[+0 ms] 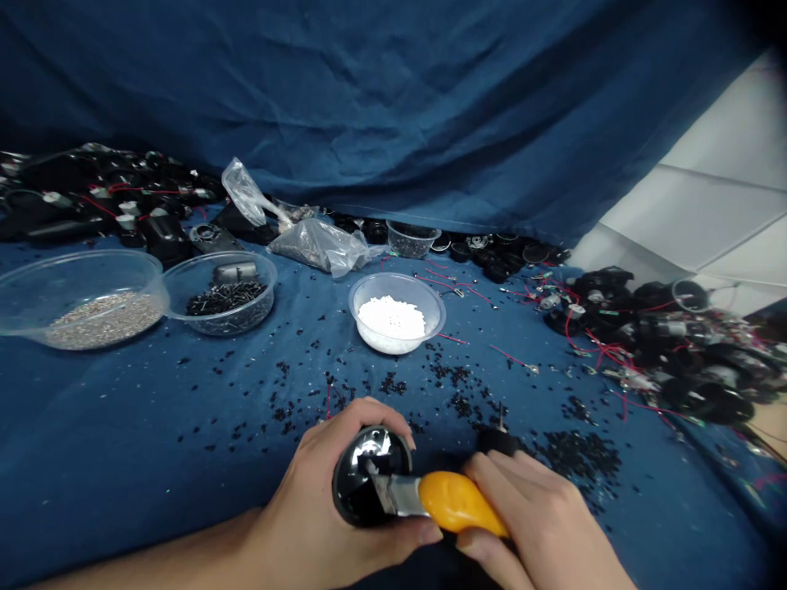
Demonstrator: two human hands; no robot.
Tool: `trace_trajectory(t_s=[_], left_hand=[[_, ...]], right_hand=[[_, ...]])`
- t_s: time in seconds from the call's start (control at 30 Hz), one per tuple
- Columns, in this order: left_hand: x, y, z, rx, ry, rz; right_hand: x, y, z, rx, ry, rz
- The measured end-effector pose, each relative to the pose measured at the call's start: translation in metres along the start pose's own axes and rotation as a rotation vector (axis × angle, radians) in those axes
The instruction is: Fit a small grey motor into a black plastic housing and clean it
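My left hand (pixel 320 508) is wrapped round a round black housing (pixel 360 483) with a shiny reflector inside, held just above the blue cloth near the front edge. My right hand (pixel 541 516) grips the yellow handle of a tool (pixel 458 501). The tool's metal tip (pixel 387 492) reaches into the open mouth of the housing. A small black part (pixel 497 441) lies just behind my right hand's fingers.
Clear bowls stand behind: silver bits (pixel 102 318), black screws (pixel 225 297), white pellets (pixel 393 319). Plastic bags (pixel 320 244) lie at the back. Heaps of black parts with red wires fill the far left (pixel 104 201) and right (pixel 664 344). Black specks (pixel 448 385) litter the cloth.
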State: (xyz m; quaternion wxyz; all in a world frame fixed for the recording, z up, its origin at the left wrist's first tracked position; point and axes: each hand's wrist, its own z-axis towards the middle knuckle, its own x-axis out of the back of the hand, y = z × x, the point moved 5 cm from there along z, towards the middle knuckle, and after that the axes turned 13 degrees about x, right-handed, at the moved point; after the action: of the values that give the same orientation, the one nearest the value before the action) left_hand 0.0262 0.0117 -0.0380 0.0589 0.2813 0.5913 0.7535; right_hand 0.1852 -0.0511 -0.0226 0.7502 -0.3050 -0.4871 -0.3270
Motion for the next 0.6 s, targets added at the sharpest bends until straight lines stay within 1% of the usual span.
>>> trace_trajectory(t_s=[0.2,0.43,0.6], left_hand=[[0.0019,0.0024,-0.0041,-0.01,0.005,0.012],[0.0025,0.0005,-0.0018,0.069,-0.009,-0.014],[0.002,0.0016,0.002,0.09,-0.028,-0.077]], right_hand=[[0.0012,-0.0023,-0.0021,0.009,0.037,-0.035],[-0.0018,-0.004,-0.0038,-0.031,0.048,-0.056],[-0.0022,-0.0062,-0.0061,-0.073,0.068,-0.089]])
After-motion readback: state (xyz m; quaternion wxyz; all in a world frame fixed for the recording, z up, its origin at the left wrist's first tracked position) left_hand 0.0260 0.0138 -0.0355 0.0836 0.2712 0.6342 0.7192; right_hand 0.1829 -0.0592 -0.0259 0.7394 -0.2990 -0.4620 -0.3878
